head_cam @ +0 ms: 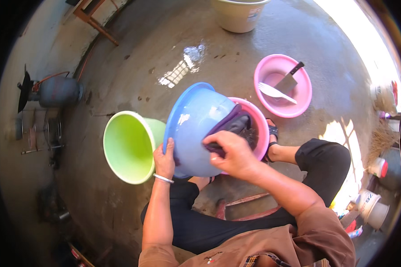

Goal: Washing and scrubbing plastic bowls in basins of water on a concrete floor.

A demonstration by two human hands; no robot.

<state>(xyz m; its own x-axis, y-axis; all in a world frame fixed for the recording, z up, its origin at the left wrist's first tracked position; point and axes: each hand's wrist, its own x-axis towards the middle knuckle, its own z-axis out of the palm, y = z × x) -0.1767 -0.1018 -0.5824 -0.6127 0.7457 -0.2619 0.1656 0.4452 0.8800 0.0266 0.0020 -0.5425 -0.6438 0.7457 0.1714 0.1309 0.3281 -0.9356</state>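
A blue plastic basin (193, 133) is tipped on its side with its base towards my right, and my left hand (164, 160) grips its rim. My right hand (232, 153) is closed on a dark purple cloth (229, 125), which lies against the basin's outer wall. Under and beyond the blue basin is a pink basin (263, 133) with something dark inside, partly hidden by the cloth and my hand. A light green plastic bucket (130, 147) lies tilted on the floor just left of my left hand, its mouth facing left.
Farther off at the right, a second pink basin (282, 111) holds a cleaver (287, 83) and a white knife-shaped thing (277, 93). A cream bucket (239, 16) stands at the top. At the left are a gas cylinder (58, 90) and a wooden stand (97, 25). A wooden stool (254, 213) is beneath me.
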